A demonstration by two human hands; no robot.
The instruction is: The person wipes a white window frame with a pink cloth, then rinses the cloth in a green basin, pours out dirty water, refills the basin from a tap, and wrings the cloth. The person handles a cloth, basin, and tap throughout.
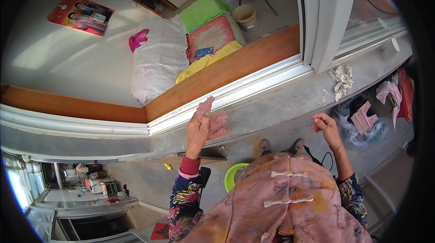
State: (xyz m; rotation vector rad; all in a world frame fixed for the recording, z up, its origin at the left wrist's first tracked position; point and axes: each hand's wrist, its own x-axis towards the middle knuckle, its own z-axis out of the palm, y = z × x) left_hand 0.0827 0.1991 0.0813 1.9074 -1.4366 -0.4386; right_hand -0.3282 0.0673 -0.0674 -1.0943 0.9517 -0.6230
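My left hand (197, 135) is closed around a pink textured cloth (219, 124). One end of the cloth sticks up past the fingers and the rest hangs to the right. The hand is over the grey sill (176, 139), close to the white window track (235, 92). Off to the right, my right hand (327, 127) is raised with its fingers curled in. Whether anything small is inside those fingers is hidden. A crumpled whitish rag (342, 81) lies on the sill beyond my right hand.
Past the window frame (316, 21) stands a bed with white bedding (156, 57) and a bucket (245, 16). On my side, a bright green basin (233, 176) sits by my feet. Clothes and a clear plastic bag (355, 129) lie at the right.
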